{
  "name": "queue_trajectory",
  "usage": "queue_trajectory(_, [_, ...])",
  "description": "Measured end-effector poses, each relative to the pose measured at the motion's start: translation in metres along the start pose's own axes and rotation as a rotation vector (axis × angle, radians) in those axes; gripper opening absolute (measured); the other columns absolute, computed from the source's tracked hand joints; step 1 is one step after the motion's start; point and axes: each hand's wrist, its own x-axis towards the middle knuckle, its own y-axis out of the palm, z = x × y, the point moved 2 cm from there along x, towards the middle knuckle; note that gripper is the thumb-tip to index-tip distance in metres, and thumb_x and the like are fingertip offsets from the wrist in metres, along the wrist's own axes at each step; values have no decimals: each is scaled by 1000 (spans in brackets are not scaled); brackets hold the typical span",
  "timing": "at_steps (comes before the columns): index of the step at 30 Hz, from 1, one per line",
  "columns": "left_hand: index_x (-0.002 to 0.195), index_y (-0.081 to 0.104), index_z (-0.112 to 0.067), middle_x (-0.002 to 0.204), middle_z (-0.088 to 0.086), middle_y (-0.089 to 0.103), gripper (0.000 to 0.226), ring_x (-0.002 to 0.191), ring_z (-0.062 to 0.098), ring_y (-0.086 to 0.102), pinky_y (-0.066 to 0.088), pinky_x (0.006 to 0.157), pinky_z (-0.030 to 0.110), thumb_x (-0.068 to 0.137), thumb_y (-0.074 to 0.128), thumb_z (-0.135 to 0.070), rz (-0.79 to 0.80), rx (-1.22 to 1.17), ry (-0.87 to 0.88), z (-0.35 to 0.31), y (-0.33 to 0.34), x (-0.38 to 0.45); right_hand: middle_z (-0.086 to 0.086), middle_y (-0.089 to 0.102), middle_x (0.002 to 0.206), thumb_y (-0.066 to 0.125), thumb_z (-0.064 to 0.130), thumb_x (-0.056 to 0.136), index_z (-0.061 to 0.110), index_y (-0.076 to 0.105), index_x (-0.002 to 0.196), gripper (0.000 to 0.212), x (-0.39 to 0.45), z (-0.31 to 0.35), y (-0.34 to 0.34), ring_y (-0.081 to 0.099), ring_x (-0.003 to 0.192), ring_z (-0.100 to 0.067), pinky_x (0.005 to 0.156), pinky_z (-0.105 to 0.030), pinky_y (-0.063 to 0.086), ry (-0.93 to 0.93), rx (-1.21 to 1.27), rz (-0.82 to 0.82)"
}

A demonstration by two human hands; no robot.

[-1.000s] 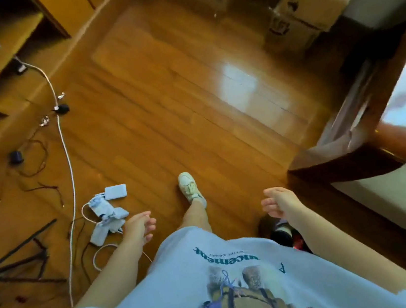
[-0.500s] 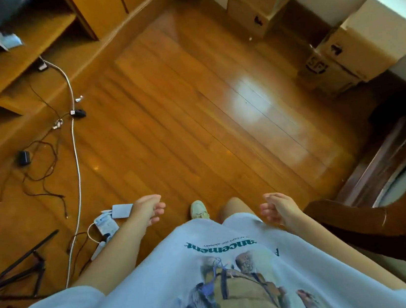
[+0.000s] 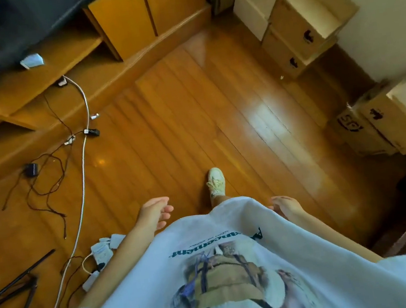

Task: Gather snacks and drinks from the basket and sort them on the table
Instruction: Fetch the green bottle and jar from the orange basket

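Wood floor point(image 3: 192, 119) everywhere, with left hand point(image 3: 154, 212) and right hand point(image 3: 286, 206) hanging empty, fingers loose, probably because I'm mid-walk, then one shoe point(image 3: 215, 182), cables point(image 3: 80, 170), boxes point(image 3: 308, 23) along the far edge; basket nowhere in view.

A glossy wooden floor point(image 3: 192, 119) is catching the light. Cardboard boxes point(image 3: 308, 23) are standing stacked against the wall, more point(image 3: 379, 128) sitting further right. A white cable point(image 3: 82, 185) is trailing across the boards beside tangled black wires point(image 3: 45, 179). A pale sneaker point(image 3: 216, 181) is stepping forward. A low wooden cabinet point(image 3: 127, 19) is lining the far side.
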Motion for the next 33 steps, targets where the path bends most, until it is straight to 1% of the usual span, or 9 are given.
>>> queue_trajectory(1, [120,58,-9,78,2,61,27,63,11,49,36,52,22,96,46,-17,-21,-48,-25,-9,-4,4,-31,61,109,47,3,94,-7,52,123,32,4,25,5,59,101,-42,76,-28,52,-13,-41,7])
queue_trajectory(4, [118,58,-9,74,2,60,26,60,12,50,34,50,21,96,47,-15,-93,-198,-73,-31,-19,15,-17,59,73,50,7,93,-5,51,122,32,14,96,26,58,60,-26,40,-20,48,-48,-153,96])
queue_trajectory(10, [123,53,-12,76,1,59,28,59,12,53,36,50,22,98,44,-17,-175,-438,-192,-49,-58,33,-7,57,67,50,14,93,2,56,117,27,27,220,94,56,48,-14,39,-17,46,-190,-426,241])
queue_trajectory(14, [103,54,-16,71,0,63,11,57,11,59,42,49,19,97,45,-19,-191,-558,-278,-57,-78,55,-7,54,67,48,12,93,9,54,109,18,27,292,146,52,30,-1,35,-13,41,-286,-492,336])
queue_trajectory(19, [76,49,-18,53,-4,65,24,48,9,62,37,62,23,98,40,-18,-149,-631,-339,-112,-108,98,-5,58,70,50,14,92,11,54,99,9,28,361,187,56,44,-7,48,-22,41,-292,-496,352])
queue_trajectory(23, [99,54,-15,65,-4,63,13,55,7,58,36,60,23,98,42,-20,-112,-542,-261,-197,-141,124,-8,58,71,49,12,91,8,57,104,16,29,407,206,54,59,-19,54,-27,41,-236,-424,280])
queue_trajectory(26, [129,48,-9,76,-2,57,32,56,6,58,40,54,19,99,39,-16,-116,-452,-111,-278,-165,148,-10,58,74,48,12,93,7,57,110,20,36,438,214,57,58,-19,53,-26,44,-182,-313,229])
queue_trajectory(29, [125,53,-10,78,-2,56,29,67,8,53,40,62,21,99,40,-14,-146,-403,-58,-353,-176,168,-13,56,74,46,10,95,5,54,112,20,44,459,215,60,42,-13,50,-22,48,-136,-243,176])
queue_trajectory(33, [106,56,-17,77,0,60,17,68,10,55,42,62,22,97,43,-12,-99,-384,14,-432,-172,190,-25,62,110,45,12,96,1,52,124,30,60,487,214,59,76,-28,80,-36,48,-64,-209,108])
